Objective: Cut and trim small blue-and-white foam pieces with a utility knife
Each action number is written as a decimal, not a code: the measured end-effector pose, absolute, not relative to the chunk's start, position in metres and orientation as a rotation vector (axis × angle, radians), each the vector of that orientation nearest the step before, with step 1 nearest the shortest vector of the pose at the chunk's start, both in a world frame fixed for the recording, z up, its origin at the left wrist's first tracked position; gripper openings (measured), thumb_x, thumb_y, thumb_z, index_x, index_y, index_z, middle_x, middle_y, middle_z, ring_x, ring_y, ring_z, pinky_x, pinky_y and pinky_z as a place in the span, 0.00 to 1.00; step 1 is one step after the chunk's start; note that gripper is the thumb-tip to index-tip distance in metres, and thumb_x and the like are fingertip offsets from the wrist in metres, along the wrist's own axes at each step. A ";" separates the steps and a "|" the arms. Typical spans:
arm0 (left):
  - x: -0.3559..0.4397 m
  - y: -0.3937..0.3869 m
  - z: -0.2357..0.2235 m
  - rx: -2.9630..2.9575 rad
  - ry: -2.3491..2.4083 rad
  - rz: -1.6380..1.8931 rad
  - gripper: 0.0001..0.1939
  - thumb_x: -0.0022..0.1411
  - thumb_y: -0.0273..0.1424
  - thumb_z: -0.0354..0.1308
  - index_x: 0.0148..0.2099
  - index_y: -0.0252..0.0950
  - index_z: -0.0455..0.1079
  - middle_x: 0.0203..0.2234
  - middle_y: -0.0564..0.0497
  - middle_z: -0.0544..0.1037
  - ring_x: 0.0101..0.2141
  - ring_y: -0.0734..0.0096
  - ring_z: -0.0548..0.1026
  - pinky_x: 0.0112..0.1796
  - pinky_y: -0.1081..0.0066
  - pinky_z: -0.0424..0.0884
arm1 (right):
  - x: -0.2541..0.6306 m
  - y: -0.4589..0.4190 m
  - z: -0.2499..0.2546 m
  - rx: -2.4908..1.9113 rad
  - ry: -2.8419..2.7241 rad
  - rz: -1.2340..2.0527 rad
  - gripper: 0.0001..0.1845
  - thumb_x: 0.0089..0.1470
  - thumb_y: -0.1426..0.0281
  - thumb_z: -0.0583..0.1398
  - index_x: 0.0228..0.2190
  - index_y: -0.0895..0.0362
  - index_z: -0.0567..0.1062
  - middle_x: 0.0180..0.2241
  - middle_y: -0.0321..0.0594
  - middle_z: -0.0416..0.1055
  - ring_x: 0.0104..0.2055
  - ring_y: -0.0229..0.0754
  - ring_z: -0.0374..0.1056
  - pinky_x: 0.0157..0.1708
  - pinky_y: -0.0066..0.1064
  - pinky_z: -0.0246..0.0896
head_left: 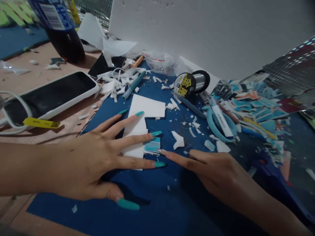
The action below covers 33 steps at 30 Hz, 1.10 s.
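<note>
The left hand (103, 157) lies palm down with its fingers spread wide, flat over a white sheet piece (154, 106) on the blue mat (157, 209). The fingers cover much of that piece, so only its far end and strips between the fingers show, and its full outline cannot be read. A small blue-and-white piece (153, 144) sits between the tips of the left index and middle fingers, at the white piece's edge; the middle finger hides part of its far side.

The right hand (214, 167) comes in from the other side with its index finger stretched out, the nail at the near edge of the blue-and-white piece. Whether it presses or only hovers there is hard to see. Its other fingers are folded out of sight, so I cannot tell whether they pinch anything.

Beyond the right hand lie a wire spool (185, 84) and a white marker (222, 119) over light blue handles (214, 126), whose tool is partly hidden. Outside the right wrist, a dark purple tool (273, 186) is dim and half behind the forearm. Beyond the left hand rests a device with a black screen (54, 93), and past it a bottle (64, 36), its top cut off.
</note>
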State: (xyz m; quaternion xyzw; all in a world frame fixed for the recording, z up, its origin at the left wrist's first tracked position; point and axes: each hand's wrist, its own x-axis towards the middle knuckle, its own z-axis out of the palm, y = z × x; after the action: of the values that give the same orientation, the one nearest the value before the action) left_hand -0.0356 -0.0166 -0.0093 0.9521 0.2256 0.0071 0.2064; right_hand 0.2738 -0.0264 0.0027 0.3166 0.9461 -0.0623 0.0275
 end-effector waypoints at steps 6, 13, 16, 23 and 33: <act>-0.036 -0.019 -0.013 2.669 0.657 0.076 0.37 0.61 0.55 0.49 0.68 0.60 0.40 0.68 0.61 0.37 0.64 0.33 0.31 0.57 0.34 0.28 | 0.276 -0.026 -0.003 0.985 2.903 -0.141 0.40 0.56 0.85 0.43 0.63 0.40 0.51 0.22 0.29 0.58 0.17 0.32 0.55 0.20 0.25 0.44; -0.037 -0.020 -0.014 2.735 0.679 0.093 0.35 0.63 0.52 0.48 0.67 0.60 0.39 0.68 0.60 0.40 0.64 0.33 0.35 0.56 0.32 0.35 | 0.277 -0.025 -0.002 0.942 2.937 -0.138 0.42 0.55 0.86 0.42 0.64 0.39 0.46 0.22 0.29 0.57 0.16 0.32 0.54 0.19 0.25 0.42; -0.035 -0.021 -0.013 2.759 0.678 0.104 0.35 0.62 0.52 0.48 0.68 0.59 0.40 0.68 0.59 0.42 0.64 0.34 0.36 0.56 0.32 0.36 | 0.275 -0.024 -0.003 0.936 2.922 -0.112 0.41 0.56 0.85 0.43 0.65 0.40 0.45 0.22 0.29 0.58 0.16 0.32 0.54 0.19 0.24 0.43; -0.034 -0.017 -0.009 2.775 0.624 0.079 0.39 0.59 0.56 0.50 0.68 0.58 0.40 0.68 0.55 0.44 0.65 0.37 0.39 0.55 0.33 0.29 | 0.270 -0.023 0.003 0.916 2.943 0.004 0.44 0.52 0.87 0.43 0.64 0.41 0.49 0.21 0.28 0.54 0.15 0.32 0.50 0.18 0.24 0.39; -0.034 -0.004 -0.010 2.712 0.472 0.067 0.43 0.56 0.56 0.56 0.68 0.56 0.43 0.68 0.52 0.34 0.64 0.37 0.43 0.60 0.38 0.42 | 0.266 -0.023 0.002 0.943 2.929 -0.030 0.40 0.53 0.85 0.43 0.60 0.41 0.60 0.21 0.31 0.60 0.15 0.31 0.54 0.17 0.25 0.40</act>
State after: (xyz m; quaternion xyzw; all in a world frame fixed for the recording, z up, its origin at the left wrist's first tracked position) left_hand -0.0343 -0.0044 -0.0096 0.9665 0.1681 0.0238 0.1926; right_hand 0.2665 -0.0226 0.0016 0.3062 0.9514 -0.0099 0.0321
